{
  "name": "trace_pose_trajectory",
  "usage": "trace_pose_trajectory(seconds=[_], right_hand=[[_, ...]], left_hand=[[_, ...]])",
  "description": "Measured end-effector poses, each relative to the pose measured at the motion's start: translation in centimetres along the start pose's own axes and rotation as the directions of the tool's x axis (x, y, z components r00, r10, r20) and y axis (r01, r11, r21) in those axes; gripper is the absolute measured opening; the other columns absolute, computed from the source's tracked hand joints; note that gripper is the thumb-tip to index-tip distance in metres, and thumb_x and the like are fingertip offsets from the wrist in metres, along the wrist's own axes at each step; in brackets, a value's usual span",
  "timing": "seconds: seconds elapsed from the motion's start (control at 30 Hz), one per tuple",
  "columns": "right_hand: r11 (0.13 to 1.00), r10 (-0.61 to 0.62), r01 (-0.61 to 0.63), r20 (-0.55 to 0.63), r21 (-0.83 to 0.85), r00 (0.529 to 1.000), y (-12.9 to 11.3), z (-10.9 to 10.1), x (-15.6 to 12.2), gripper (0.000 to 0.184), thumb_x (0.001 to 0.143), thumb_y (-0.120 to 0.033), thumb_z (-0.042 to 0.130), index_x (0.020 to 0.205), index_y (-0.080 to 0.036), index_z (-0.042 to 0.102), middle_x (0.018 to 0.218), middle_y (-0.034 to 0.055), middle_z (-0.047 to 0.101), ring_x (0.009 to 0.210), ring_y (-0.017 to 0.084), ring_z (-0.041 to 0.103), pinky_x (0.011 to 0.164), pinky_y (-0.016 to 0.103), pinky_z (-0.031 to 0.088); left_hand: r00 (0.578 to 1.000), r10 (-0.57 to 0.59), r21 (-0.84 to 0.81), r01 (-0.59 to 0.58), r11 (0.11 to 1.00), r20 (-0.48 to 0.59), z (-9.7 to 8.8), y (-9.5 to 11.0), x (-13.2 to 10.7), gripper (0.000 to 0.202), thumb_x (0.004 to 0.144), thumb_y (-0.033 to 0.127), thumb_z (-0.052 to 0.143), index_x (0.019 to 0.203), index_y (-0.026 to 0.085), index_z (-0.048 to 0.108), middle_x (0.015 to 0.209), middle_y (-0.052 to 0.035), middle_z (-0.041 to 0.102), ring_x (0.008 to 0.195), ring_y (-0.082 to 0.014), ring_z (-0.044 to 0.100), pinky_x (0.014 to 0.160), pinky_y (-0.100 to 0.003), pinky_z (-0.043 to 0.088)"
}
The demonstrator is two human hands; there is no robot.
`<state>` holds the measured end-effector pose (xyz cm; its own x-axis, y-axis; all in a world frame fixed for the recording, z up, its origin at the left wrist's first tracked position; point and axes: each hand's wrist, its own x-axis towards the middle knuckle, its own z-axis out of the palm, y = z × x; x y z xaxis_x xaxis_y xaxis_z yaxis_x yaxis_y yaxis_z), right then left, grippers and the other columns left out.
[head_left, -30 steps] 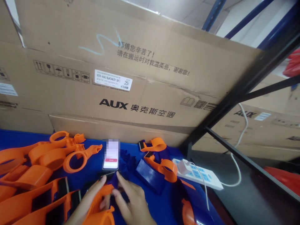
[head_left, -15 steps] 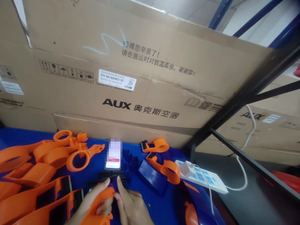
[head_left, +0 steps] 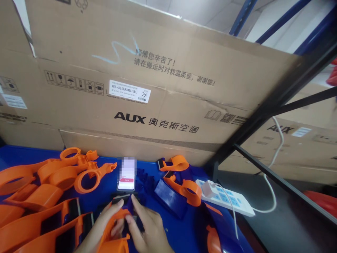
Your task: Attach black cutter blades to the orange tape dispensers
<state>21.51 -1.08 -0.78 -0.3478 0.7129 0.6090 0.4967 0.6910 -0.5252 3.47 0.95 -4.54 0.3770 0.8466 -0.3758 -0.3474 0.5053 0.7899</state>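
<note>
As left hand (head_left: 104, 221), right hand (head_left: 149, 230) clasp it: orange shell (head_left: 115, 241), curved, glossy.

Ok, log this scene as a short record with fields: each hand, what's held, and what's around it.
Left hand: grips orange plastic part from the left
Right hand: fingertips on a dark piece at the part's far end; grip unclear
Surface: blue table
Behind hands: phone, screen lit
Left: pile of orange parts
Right: white power strip, dark blue block
Back: cardboard box marked AUX
</note>
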Motion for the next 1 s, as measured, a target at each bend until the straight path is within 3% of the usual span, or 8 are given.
trace_pose_trajectory(seconds=[0.17, 0.33, 0.43, 0.5, 0.63, 0.73, 0.83, 1.0], right_hand=[[0.999, 0.042, -0.041, -0.004, 0.026, 0.999, 0.3, 0.2, 0.0, 0.064, 0.1, -0.02, 0.056, 0.163, -0.021, 0.04, 0.113, 0.0124, 0.081, 0.089, 0.025, 0.08, 0.08, 0.035, 0.067], [1.0, -0.024, 0.024, 0.011, -0.004, 1.0, 0.4, 0.0, -0.2, 0.058, 0.103, -0.024, 0.052, 0.159, -0.014, 0.044, 0.108, 0.0158, 0.081, 0.083, 0.026, 0.079, 0.074, 0.036, 0.066], [0.996, 0.058, -0.056, -0.035, 0.068, 0.998, 0.0, -0.4, -0.1, 0.034, 0.109, -0.027, 0.042, 0.125, -0.017, 0.07, 0.086, 0.0106, 0.078, 0.068, 0.022, 0.074, 0.066, 0.03, 0.06], [0.976, 0.178, -0.165, -0.083, 0.139, 0.981, -0.2, -0.5, 0.1, 0.044, 0.112, -0.031, 0.035, 0.088, -0.021, 0.07, 0.067, 0.0045, 0.068, 0.057, 0.017, 0.064, 0.059, 0.027, 0.052], [0.873, 0.454, -0.406, -0.146, 0.27, 0.879, 0.1, -0.3, 0.8, 0.05, 0.111, -0.046, 0.044, 0.068, -0.022, 0.053, 0.056, -0.0034, 0.049, 0.05, 0.012, 0.047, 0.048, 0.022, 0.039], [0.728, 0.631, -0.527, -0.129, 0.438, 0.765, 0.9, 0.0, 1.3, 0.046, 0.106, -0.056, 0.051, 0.078, -0.02, 0.059, 0.056, -0.005, 0.05, 0.046, 0.01, 0.043, 0.04, 0.02, 0.036], [0.589, 0.717, -0.565, -0.051, 0.577, 0.696, 1.8, 0.4, 1.5, 0.051, 0.1, -0.064, 0.057, 0.12, -0.017, 0.062, 0.069, -0.0015, 0.064, 0.042, 0.011, 0.049, 0.032, 0.019, 0.038], [0.535, 0.735, -0.487, -0.096, 0.69, 0.671, 2.3, 0.7, 1.2, 0.063, 0.096, -0.057, 0.067, 0.144, -0.023, 0.043, 0.097, 0.0047, 0.072, 0.053, 0.014, 0.064, 0.036, 0.023, 0.055]], left_hand=[[0.975, 0.183, 0.109, -0.17, 0.979, -0.128, 1.0, -0.6, -1.1, 0.044, 0.08, 0.063, 0.08, 0.091, 0.022, 0.069, 0.045, 0.0081, 0.052, 0.044, -0.0108, 0.044, 0.051, -0.022, 0.038], [0.985, 0.172, 0.053, -0.17, 0.984, -0.031, 0.4, -1.0, -1.1, 0.044, 0.086, 0.065, 0.071, 0.078, 0.023, 0.062, 0.039, 0.0078, 0.047, 0.037, -0.011, 0.04, 0.045, -0.023, 0.036], [0.98, 0.016, -0.051, -0.006, 0.999, 0.199, -0.5, -1.0, -0.6, 0.053, 0.079, 0.075, 0.07, 0.077, 0.023, 0.063, 0.033, 0.0064, 0.045, 0.03, -0.0122, 0.037, 0.039, -0.024, 0.032], [0.954, -0.032, -0.117, 0.069, 0.991, 0.298, -0.8, -1.0, -0.4, 0.057, 0.074, 0.079, 0.07, 0.08, 0.023, 0.064, 0.032, 0.0082, 0.041, 0.027, -0.011, 0.032, 0.036, -0.023, 0.031], [0.981, -0.007, -0.06, 0.019, 0.998, 0.195, -0.1, -1.2, -0.3, 0.051, 0.074, 0.073, 0.075, 0.088, 0.025, 0.067, 0.031, 0.0084, 0.041, 0.026, -0.0125, 0.036, 0.039, -0.025, 0.035], [0.995, -0.003, 0.006, 0.002, 1.0, 0.1, 0.5, -1.1, -0.2, 0.046, 0.073, 0.071, 0.075, 0.079, 0.026, 0.067, 0.029, 0.0057, 0.042, 0.027, -0.0157, 0.041, 0.04, -0.027, 0.036], [0.998, 0.009, 0.022, -0.01, 1.0, 0.063, 0.4, -0.9, 0.0, 0.046, 0.073, 0.07, 0.075, 0.066, 0.026, 0.063, 0.028, 0.0024, 0.042, 0.028, -0.0166, 0.041, 0.04, -0.029, 0.036], [0.999, 0.037, 0.034, -0.037, 0.999, 0.02, 0.2, -0.8, -0.1, 0.047, 0.071, 0.071, 0.076, 0.072, 0.025, 0.07, 0.029, 0.0018, 0.043, 0.029, -0.0164, 0.04, 0.04, -0.03, 0.038]])
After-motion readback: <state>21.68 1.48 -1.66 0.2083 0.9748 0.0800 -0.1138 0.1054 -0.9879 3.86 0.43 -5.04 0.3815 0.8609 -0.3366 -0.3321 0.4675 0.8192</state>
